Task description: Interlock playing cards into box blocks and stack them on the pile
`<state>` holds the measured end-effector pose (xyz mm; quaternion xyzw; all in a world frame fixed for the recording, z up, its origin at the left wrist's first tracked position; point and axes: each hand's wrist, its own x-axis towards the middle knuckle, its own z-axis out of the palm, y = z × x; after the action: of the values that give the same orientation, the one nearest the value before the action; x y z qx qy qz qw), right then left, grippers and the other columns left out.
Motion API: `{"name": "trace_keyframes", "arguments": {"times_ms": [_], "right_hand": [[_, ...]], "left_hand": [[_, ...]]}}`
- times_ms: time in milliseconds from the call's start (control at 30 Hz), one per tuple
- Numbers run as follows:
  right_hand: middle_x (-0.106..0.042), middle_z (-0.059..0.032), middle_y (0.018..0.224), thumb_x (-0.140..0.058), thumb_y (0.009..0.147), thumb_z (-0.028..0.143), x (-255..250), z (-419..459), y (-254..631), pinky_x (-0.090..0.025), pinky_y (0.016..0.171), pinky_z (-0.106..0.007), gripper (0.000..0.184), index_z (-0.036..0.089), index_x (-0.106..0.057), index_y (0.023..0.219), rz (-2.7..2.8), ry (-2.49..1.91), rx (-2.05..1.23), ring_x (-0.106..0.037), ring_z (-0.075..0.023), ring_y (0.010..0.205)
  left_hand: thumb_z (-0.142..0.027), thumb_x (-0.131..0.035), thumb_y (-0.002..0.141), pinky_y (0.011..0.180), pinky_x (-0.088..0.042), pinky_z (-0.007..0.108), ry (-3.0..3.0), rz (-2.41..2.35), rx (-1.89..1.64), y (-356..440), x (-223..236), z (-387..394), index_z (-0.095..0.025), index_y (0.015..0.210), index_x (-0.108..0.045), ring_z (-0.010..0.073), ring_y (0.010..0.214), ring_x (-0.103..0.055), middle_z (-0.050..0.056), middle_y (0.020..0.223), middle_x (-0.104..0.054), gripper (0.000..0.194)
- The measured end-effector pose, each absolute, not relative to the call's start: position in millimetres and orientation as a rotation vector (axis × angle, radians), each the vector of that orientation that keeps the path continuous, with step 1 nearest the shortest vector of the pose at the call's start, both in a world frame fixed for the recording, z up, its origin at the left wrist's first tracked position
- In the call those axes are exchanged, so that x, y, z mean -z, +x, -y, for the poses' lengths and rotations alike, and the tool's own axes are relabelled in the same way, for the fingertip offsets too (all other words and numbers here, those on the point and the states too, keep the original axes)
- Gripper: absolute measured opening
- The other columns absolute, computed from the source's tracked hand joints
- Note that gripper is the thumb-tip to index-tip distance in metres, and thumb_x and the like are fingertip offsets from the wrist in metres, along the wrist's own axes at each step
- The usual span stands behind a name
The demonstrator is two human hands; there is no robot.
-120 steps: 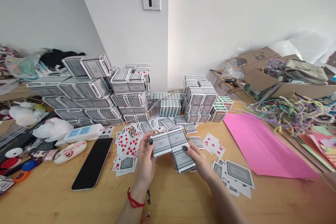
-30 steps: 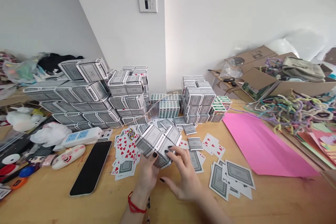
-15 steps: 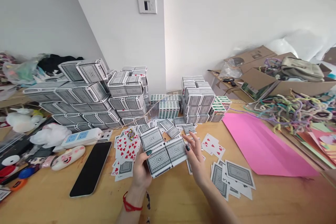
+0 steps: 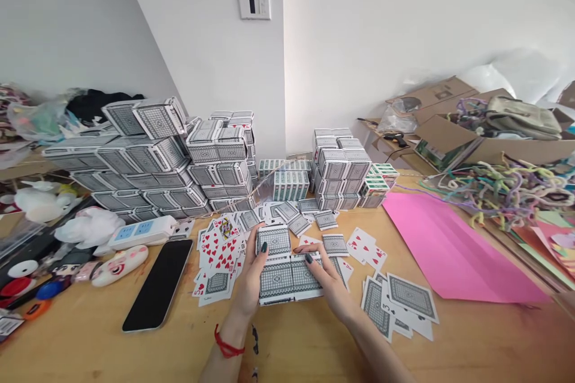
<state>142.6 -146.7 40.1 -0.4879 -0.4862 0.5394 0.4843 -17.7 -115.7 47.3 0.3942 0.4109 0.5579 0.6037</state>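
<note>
Item, nearest: left hand (image 4: pixel 255 268), its thumb laid on the far-left panel, and right hand (image 4: pixel 330 278), its thumb pressed on the near-right panel; the same piece is grasped by both.

Item: L-shaped card block (image 4: pixel 277 280), held at near centre over the table (image 4: pixel 291 356). Three patterned panels are shown joined. One leg is run left to right along the near side; the other is pointed far from the near-left corner; the notch is opened to the far right. No single long axis can be picked out, the legs appearing alike.

Item, left: phone (image 4: pixel 157 287); loose cards (image 4: pixel 220 254), unjoined.

Item, right: flat cards (image 4: pixel 411 296) and a bent-edged card (image 4: pixel 335 245), likewise unjoined.

Item, far: left stack (image 4: pixel 139 155), middle stack (image 4: pixel 220 158) and right stack (image 4: pixel 344 164), of similar blocks, judged finished. Judged remaining: the loose cards, their full count untellable.
</note>
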Motion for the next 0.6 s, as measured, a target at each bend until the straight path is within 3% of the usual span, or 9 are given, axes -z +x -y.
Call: {"name": "trace_keyframes", "arguments": {"times_ms": [333,600], "right_hand": [[-0.052,-0.0025,0.097,-0.044,0.082,0.046,-32.2,148.8,142.1,-0.033,0.088,-0.031,0.025,0.023,-0.049,0.089,1.218,-1.166,-1.270,-0.046,-0.0193,0.098],[-0.054,-0.0022,0.096,-0.046,0.080,0.046,-31.0,147.0,143.6,-0.033,0.086,-0.030,0.026,0.021,-0.051,0.085,1.221,-1.149,-1.224,-0.047,-0.0198,0.097]], "left_hand": [[-0.040,-0.052,0.078,0.097,-0.035,0.029,0.800,-1.022,-1.216,-16.0,-40.1,118.0,-0.034,0.129,-0.030,0.0201,0.125,-0.033,-0.001,0.138,-0.035,0.056],[-0.038,-0.047,0.081,0.098,-0.031,0.027,0.919,-0.996,-1.278,-13.6,-38.0,119.4,-0.030,0.127,-0.032,0.0188,0.125,-0.032,0.000,0.135,-0.037,0.049]]}}
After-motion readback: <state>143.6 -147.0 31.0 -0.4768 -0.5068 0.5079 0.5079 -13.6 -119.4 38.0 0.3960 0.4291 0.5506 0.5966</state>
